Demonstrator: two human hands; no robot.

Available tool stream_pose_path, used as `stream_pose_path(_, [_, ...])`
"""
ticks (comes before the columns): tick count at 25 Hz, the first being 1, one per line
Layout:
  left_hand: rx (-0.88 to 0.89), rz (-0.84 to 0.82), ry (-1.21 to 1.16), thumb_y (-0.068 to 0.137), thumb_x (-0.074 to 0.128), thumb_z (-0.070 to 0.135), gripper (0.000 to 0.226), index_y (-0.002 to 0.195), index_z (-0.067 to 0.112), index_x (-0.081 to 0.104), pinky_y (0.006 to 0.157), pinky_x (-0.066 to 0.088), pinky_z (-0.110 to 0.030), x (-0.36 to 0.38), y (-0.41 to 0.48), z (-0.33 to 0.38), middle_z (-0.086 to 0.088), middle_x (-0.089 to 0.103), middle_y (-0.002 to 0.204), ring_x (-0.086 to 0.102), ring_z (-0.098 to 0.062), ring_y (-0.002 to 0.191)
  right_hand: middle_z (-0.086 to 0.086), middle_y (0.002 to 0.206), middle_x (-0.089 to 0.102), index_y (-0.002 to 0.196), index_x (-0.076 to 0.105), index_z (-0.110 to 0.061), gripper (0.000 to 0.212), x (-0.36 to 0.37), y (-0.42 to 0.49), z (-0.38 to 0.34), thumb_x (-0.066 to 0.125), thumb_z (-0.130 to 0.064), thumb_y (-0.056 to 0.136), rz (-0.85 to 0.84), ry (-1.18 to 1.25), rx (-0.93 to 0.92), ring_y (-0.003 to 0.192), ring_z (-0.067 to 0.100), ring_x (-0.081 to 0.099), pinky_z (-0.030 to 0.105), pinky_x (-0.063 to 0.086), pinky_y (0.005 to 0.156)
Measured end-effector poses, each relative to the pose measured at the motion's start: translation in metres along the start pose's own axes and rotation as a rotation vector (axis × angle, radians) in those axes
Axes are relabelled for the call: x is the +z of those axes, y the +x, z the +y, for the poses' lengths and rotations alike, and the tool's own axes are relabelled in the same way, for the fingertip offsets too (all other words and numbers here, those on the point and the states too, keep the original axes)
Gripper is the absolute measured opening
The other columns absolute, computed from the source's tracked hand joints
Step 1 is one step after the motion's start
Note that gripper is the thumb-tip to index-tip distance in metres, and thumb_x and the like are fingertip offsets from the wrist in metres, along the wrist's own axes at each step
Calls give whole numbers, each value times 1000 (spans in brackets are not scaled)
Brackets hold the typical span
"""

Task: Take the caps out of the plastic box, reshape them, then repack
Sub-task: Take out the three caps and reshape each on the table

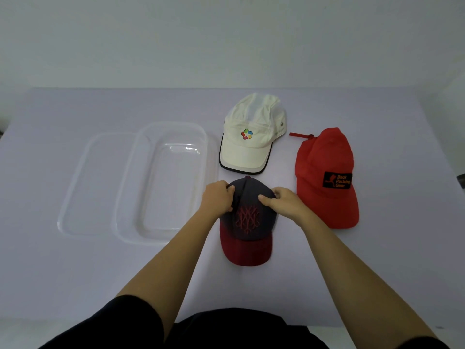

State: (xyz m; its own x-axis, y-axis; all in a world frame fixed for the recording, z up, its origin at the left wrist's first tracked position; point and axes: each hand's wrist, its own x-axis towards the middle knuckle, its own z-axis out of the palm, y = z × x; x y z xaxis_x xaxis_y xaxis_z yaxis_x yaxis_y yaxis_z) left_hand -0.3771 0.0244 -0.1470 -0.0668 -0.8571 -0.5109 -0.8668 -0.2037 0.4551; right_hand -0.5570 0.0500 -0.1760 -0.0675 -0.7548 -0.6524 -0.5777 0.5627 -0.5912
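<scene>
A dark grey cap with a dark red brim (247,230) lies on the table in front of me, brim toward me. My left hand (218,199) grips its crown on the left side, and my right hand (283,201) pinches the crown on the right. A white cap with a coloured logo (251,133) lies behind it. A red cap with a black patch (327,177) lies to the right. The clear plastic box (166,182) stands to the left with no caps inside.
The clear lid (85,182) lies flat left of the box, partly under it. The table is covered in a pale lilac cloth (100,273). A plain white wall rises behind the table's far edge.
</scene>
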Motion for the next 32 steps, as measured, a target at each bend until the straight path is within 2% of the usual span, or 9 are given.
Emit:
stream_pose_path(4, [59,264,63,97,40,25,27,106,9,59,85,45,-38,-14,-13,15,-14,64,106,60,-31,97,5,130,56,130,51,-11,53,-26,-27,5,63,-37,85,211,-42,-255,113,22,57,38,47,97])
stream_pose_path(8, [170,338,-114,94,42,14,27,72,29,44,74,35,-29,-14,-21,46,3,51,72,48,-22,79,8,115,64,118,60,-7,32,-67,-45,42,59,-7,87,661,107,-505,102,20,61,29,46,91])
stream_pose_path(10, [250,243,-194,94,45,15,21,101,16,65,80,36,-21,8,-26,67,-7,67,95,60,-23,92,14,120,59,123,55,-4,41,-82,-48,75,55,3,83,828,148,-369,110,26,57,29,42,95])
stream_pose_path(14, [253,-125,-248,95,48,20,42,135,7,48,95,37,-20,74,-32,104,-11,56,135,54,-22,121,22,142,37,140,31,0,76,-94,-36,132,57,2,69,553,148,19,133,36,34,44,31,110])
stream_pose_path(17, [241,-222,-150,91,52,14,60,145,5,27,106,30,-31,118,-24,113,-19,34,148,37,-31,134,20,152,23,146,21,-4,88,-86,-30,150,62,-7,68,321,-15,-53,141,34,21,43,25,114])
stream_pose_path(19, [291,-239,26,90,54,16,72,149,6,13,113,22,-37,142,-21,113,-23,15,155,24,-36,139,22,154,17,147,15,-2,87,-77,-29,162,67,-8,77,324,-164,-110,142,35,19,41,20,115])
stream_pose_path(27, [373,172,311,89,58,15,67,145,-1,25,99,40,-59,168,-29,131,-37,30,144,38,-57,125,19,151,30,146,23,-4,59,-61,-58,150,48,-18,94,485,-404,-244,132,35,35,41,31,108])
stream_pose_path(30, [433,135,390,71,77,14,76,136,-1,42,81,52,-58,166,-42,131,-34,49,132,53,-56,111,17,150,32,146,20,-5,66,-73,-58,144,53,-18,90,560,-334,-201,132,34,37,44,38,104])
stream_pose_path(32, [503,159,335,74,74,15,83,143,4,28,86,50,-60,163,-54,128,-34,43,138,47,-57,118,18,151,30,147,17,-5,66,-77,-57,140,51,-20,92,623,-326,-202,134,34,36,45,39,104])
